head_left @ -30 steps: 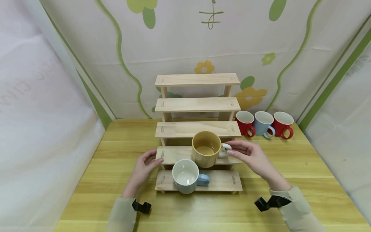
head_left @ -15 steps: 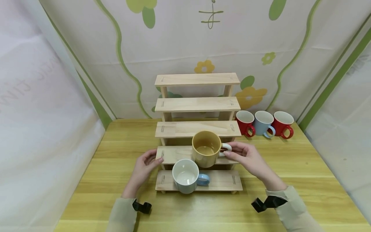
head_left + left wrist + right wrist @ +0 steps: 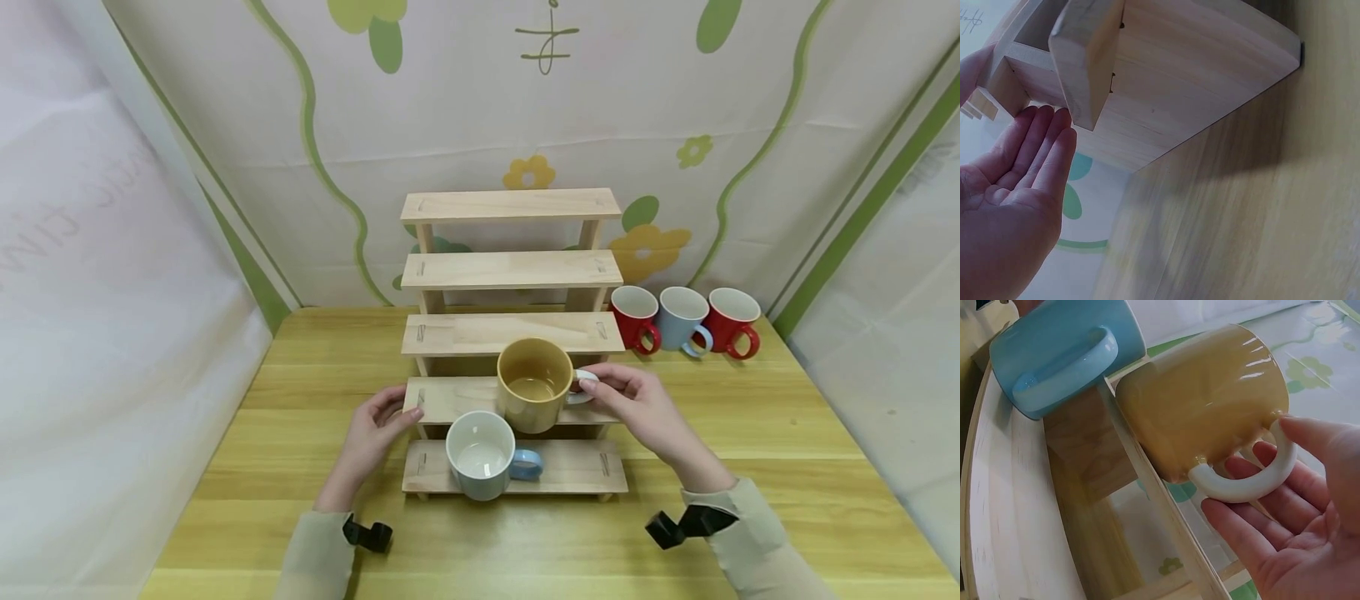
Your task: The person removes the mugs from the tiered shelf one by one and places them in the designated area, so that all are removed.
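Note:
A mustard mug (image 3: 533, 388) with a white handle stands on the second step from the bottom of the wooden shelf (image 3: 510, 467). My right hand (image 3: 648, 417) holds the handle, its thumb at one end and the fingers around the loop in the right wrist view. On the lowest step is a mug (image 3: 480, 458), white inside with a blue handle; the right wrist view shows its outside light blue (image 3: 1066, 356). At the left end of the second step my left hand (image 3: 372, 437) grips the board, thumb on top; its other fingers (image 3: 1041, 150) reach beneath.
A red mug (image 3: 633, 321), a light blue mug (image 3: 678, 321) and another red mug (image 3: 731, 321) stand in a row at the shelf's right rear. Three more steps rise behind the mustard mug. Patterned cloth (image 3: 450, 100) hangs behind the wooden table (image 3: 300, 367).
My right hand has shifted slightly left, with the thumb moved along the mustard mug's handle. Both mugs on the steps and my left hand have stayed where they were.

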A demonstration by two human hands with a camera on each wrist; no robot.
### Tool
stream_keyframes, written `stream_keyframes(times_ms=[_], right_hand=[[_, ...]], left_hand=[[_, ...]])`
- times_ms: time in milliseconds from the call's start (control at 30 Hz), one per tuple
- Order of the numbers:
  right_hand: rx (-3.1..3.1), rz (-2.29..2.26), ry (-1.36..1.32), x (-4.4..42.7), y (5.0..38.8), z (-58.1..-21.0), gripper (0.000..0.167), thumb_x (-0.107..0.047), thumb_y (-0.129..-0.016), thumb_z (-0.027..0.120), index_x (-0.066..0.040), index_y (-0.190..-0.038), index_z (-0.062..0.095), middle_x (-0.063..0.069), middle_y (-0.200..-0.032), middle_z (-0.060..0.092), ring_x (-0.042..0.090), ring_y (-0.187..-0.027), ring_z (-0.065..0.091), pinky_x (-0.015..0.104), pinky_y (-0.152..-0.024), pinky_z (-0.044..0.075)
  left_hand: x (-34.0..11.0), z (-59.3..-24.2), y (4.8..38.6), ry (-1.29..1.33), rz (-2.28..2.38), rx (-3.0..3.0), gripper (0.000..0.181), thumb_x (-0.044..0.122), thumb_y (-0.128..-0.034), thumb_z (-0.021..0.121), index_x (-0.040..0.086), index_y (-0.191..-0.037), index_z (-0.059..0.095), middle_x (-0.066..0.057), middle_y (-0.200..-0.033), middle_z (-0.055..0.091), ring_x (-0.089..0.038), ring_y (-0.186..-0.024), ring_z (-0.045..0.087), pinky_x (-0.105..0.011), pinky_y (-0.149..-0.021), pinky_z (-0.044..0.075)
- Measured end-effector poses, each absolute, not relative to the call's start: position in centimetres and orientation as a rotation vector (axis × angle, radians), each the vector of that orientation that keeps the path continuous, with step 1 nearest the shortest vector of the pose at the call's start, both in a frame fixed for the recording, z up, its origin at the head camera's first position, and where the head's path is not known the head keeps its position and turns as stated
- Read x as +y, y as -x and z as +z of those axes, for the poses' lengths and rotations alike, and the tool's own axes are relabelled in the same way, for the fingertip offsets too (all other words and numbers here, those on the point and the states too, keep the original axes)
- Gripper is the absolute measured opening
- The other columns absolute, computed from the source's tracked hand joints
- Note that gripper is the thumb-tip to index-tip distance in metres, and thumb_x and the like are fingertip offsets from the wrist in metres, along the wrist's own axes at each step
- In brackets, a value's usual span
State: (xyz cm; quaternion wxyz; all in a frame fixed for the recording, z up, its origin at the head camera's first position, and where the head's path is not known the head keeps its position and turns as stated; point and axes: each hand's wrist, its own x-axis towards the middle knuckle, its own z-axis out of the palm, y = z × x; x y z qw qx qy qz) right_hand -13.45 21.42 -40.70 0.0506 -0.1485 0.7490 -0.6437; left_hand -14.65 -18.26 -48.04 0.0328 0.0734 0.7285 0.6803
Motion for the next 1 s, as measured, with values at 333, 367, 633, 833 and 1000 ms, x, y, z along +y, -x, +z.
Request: stream_keyframes(times_ms=[333,367,633,833,1000], right_hand=[[2.301,-1.920,0.419,21.44,13.70,-40.37,0.030,-0.021,-0.105,0.061,0.006,-0.117,0.068,0.026,-0.113,0.067,0.023,-0.101,0.069,0.037,-0.086,0.060],[2.299,-1.915,0.421,21.45,13.70,-40.34,0.031,-0.021,-0.105,0.061,0.007,-0.117,0.067,0.026,-0.113,0.067,0.024,-0.101,0.069,0.037,-0.086,0.060],[2.307,-1.897,0.426,21.68,13.61,-40.37,0.032,-0.022,-0.105,0.061,0.008,-0.114,0.067,0.020,-0.109,0.070,0.024,-0.099,0.069,0.037,-0.085,0.061],[2.282,-1.905,0.441,21.93,13.52,-40.46,0.029,-0.020,-0.105,0.060,0.006,-0.113,0.068,0.020,-0.109,0.071,0.025,-0.099,0.070,0.038,-0.085,0.061],[2.215,-1.951,0.460,22.13,13.46,-40.59,0.029,-0.017,-0.106,0.059,0.011,-0.114,0.065,0.025,-0.110,0.069,0.028,-0.098,0.071,0.041,-0.085,0.060]], left_hand=[[-18.33,-48.06,14.76,-0.213,2.082,2.248,0.051,0.012,-0.0947,0.075,-0.007,-0.137,0.054,-0.022,-0.136,0.056,-0.033,-0.127,0.054,-0.025,-0.101,0.050],[-18.34,-48.07,14.75,-0.214,2.084,2.247,0.051,0.012,-0.0946,0.075,-0.007,-0.137,0.054,-0.022,-0.136,0.056,-0.033,-0.127,0.054,-0.025,-0.101,0.050],[-18.35,-48.16,14.73,-0.217,2.079,2.243,0.050,0.012,-0.0947,0.075,-0.006,-0.137,0.054,-0.022,-0.136,0.056,-0.033,-0.128,0.053,-0.025,-0.102,0.049],[-18.36,-48.13,14.71,-0.221,2.082,2.242,0.051,0.011,-0.0944,0.075,-0.007,-0.137,0.054,-0.022,-0.136,0.056,-0.033,-0.128,0.053,-0.025,-0.102,0.049],[-18.37,-48.08,14.67,-0.215,2.085,2.242,0.050,0.011,-0.0947,0.075,-0.007,-0.137,0.054,-0.022,-0.136,0.056,-0.033,-0.128,0.053,-0.024,-0.102,0.049]])
